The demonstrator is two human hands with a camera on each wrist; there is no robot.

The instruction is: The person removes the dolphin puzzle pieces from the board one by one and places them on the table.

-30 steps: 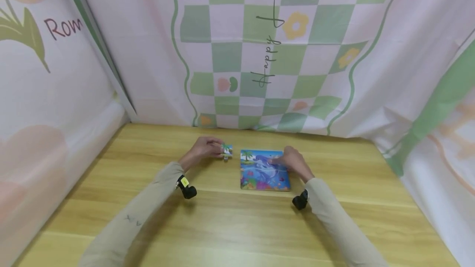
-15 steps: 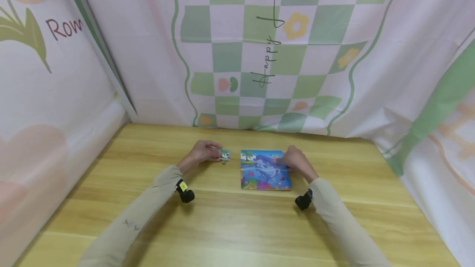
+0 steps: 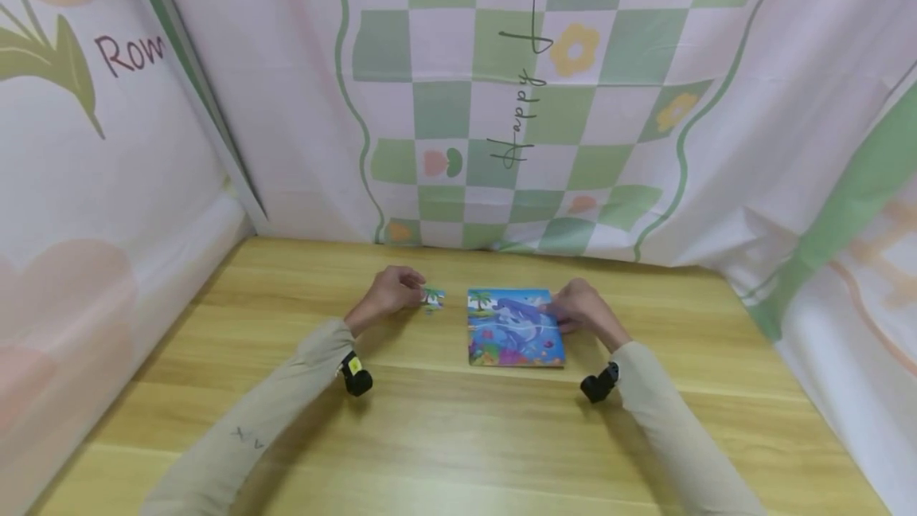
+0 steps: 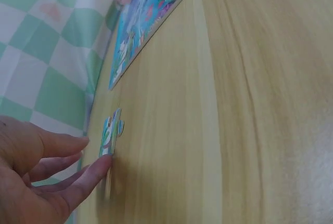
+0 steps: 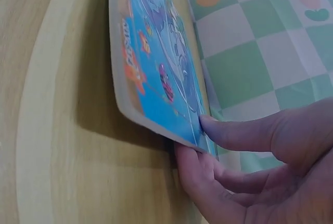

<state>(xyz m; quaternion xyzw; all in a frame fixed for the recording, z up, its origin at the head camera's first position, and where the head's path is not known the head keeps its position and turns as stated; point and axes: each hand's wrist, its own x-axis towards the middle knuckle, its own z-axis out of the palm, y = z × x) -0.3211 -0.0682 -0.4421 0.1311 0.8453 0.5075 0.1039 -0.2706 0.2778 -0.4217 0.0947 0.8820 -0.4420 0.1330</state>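
A small jigsaw piece (image 3: 433, 299) with a palm tree on it lies on the table, left of the dolphin puzzle board (image 3: 501, 341). My left hand (image 3: 396, 291) is beside the piece. In the left wrist view, one fingertip of the left hand (image 4: 47, 167) is at the edge of the jigsaw piece (image 4: 110, 133), while the thumb and other fingers stand apart from it. On the far right side, my right hand (image 3: 582, 307) pinches the board's edge. The right wrist view has the right hand's thumb (image 5: 239, 133) on top of the puzzle board (image 5: 161, 68) and fingers underneath, with a shadow below the near edge.
The wooden table (image 3: 444, 436) extends toward the front and both sides. A checkered curtain (image 3: 494, 166) hangs close behind its back edge, and printed cloth walls (image 3: 129, 205) stand at the left and right.
The jigsaw piece has come slightly nearer and left, and the left fingers have loosened around it. My right hand has slid right, from over the board to its right edge.
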